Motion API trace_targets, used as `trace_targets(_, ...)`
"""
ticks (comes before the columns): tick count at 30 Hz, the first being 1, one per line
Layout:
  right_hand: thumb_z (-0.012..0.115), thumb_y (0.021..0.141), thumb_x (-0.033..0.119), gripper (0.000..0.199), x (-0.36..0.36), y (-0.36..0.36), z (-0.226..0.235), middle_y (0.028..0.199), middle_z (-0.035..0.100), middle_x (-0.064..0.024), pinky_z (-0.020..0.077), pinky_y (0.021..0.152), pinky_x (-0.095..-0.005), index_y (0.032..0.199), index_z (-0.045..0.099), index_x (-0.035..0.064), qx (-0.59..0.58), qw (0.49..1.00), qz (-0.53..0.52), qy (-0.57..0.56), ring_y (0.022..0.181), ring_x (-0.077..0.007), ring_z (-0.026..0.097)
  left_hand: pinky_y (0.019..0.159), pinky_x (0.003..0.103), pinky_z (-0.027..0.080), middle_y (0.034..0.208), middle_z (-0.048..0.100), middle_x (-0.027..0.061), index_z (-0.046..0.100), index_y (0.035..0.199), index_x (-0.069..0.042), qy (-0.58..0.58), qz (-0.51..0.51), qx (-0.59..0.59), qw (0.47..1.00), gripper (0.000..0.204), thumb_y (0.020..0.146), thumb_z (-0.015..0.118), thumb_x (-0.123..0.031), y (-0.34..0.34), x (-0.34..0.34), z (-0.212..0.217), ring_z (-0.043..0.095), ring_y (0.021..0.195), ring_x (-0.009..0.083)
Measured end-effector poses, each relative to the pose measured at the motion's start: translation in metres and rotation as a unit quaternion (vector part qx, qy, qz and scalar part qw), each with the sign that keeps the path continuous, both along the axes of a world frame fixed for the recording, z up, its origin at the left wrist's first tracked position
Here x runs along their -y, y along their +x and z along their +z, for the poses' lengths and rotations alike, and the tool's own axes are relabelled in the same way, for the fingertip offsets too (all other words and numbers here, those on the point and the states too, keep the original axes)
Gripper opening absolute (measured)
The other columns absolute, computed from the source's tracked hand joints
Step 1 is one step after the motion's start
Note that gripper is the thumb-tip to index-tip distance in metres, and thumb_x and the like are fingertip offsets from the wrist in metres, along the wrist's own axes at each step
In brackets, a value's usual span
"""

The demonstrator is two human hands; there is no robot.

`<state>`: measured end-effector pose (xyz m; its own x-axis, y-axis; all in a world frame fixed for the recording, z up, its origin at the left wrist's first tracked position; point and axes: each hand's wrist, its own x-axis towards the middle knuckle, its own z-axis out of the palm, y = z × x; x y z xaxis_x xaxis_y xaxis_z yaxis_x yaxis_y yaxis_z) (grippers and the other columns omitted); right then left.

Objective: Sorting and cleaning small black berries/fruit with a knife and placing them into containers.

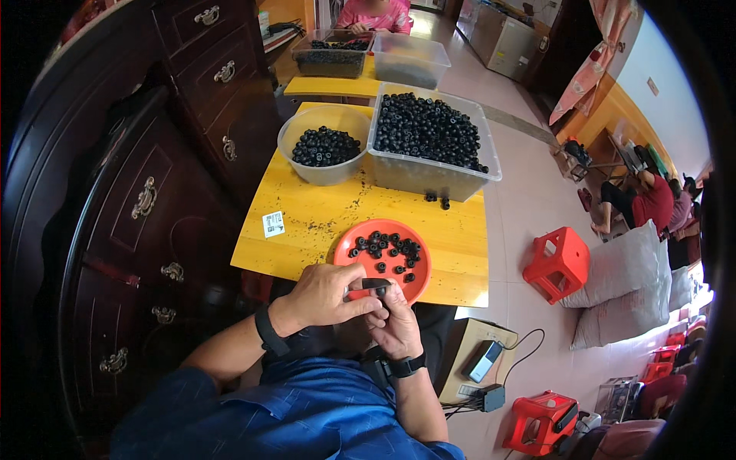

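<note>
Over the near edge of a round red-orange plate (343, 253), my two hands meet. My left hand (326, 295) is closed around a small tool with a flat dark blade (375, 283); the red beside its fingers may be the handle or the plate behind. Pinched in my right hand (397, 326) is a small dark piece (381, 291), partly hidden by fingers and blade. Several small black ring-shaped rubber-like parts (399, 269) lie scattered on the plate.
On the yellow table (452, 245) stand a round tub (322, 173) and a large clear bin (429, 170), both with black parts. Dark crumbs and a white label (273, 224) lie nearby. Dark drawers (146, 199) flank the left, a red stool (557, 264) the right. A person (376, 15) sits beyond.
</note>
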<state>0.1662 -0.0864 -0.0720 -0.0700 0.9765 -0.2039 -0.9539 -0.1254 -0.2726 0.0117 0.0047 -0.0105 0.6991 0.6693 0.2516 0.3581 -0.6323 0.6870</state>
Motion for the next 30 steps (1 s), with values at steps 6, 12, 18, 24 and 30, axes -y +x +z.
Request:
trace_targets(6, 0.061, 0.097, 0.019, 0.013, 0.002, -0.002, -0.004, 0.089, 0.058, -0.0015, 0.0393, 0.051, -0.0183, 0.103, 0.056, 0.0088, -0.003, 1.000, 0.003, 0.014, 0.060, -0.0044, 0.048, 0.054, 0.042, 0.049, 0.064, 0.063, 0.0090, 0.055, 0.079, -0.009, 0.012, -0.011, -0.005, 1.000, 0.044, 0.082, 0.071, -0.049, 0.000, 0.000, -0.002, 0.065, 0.059, 0.0321)
trace_targets(12, 0.057, 0.099, 0.016, 0.008, -0.001, -0.005, -0.004, 0.091, 0.060, -0.0008, 0.0393, 0.050, -0.0173, 0.103, 0.054, 0.0104, 0.024, 1.000, 0.015, 0.005, 0.060, -0.0035, 0.046, 0.055, 0.043, 0.050, 0.066, 0.064, 0.0081, 0.054, 0.080, -0.009, 0.015, -0.010, -0.019, 1.000, 0.041, 0.082, 0.070, -0.046, -0.002, -0.001, -0.002, 0.065, 0.061, 0.0322)
trace_targets(18, 0.057, 0.099, 0.015, 0.007, 0.004, 0.003, -0.005, 0.089, 0.058, 0.0000, 0.0371, 0.050, -0.0175, 0.103, 0.054, 0.0104, 0.044, 0.999, -0.025, 0.016, 0.060, -0.0033, 0.045, 0.052, 0.039, 0.049, 0.065, 0.062, 0.0088, 0.057, 0.077, -0.008, 0.088, -0.030, -0.014, 0.996, 0.038, 0.083, 0.072, -0.043, 0.014, 0.000, -0.003, 0.065, 0.059, 0.0289)
trace_targets(24, 0.059, 0.096, 0.010, 0.008, -0.008, -0.009, -0.016, 0.080, 0.055, 0.0031, 0.0365, 0.051, -0.0175, 0.103, 0.057, 0.0115, 0.060, 0.998, -0.012, -0.014, 0.060, -0.0031, 0.045, 0.049, 0.039, 0.046, 0.058, 0.058, 0.0123, 0.056, 0.067, -0.007, 0.083, 0.004, -0.036, 0.996, 0.033, 0.083, 0.073, -0.031, 0.010, 0.006, 0.002, 0.062, 0.054, 0.0312)
trace_targets(30, 0.058, 0.100, 0.023, 0.011, -0.005, -0.006, -0.004, 0.077, 0.053, 0.0055, 0.0354, 0.051, -0.0163, 0.100, 0.057, 0.0120, 0.041, 0.999, 0.000, 0.029, 0.058, -0.0021, 0.043, 0.050, 0.030, 0.040, 0.056, 0.049, 0.0072, 0.058, 0.075, -0.002, -0.041, -0.006, 0.074, 0.996, 0.025, 0.080, 0.076, -0.018, 0.015, 0.008, 0.009, 0.052, 0.052, 0.0140)
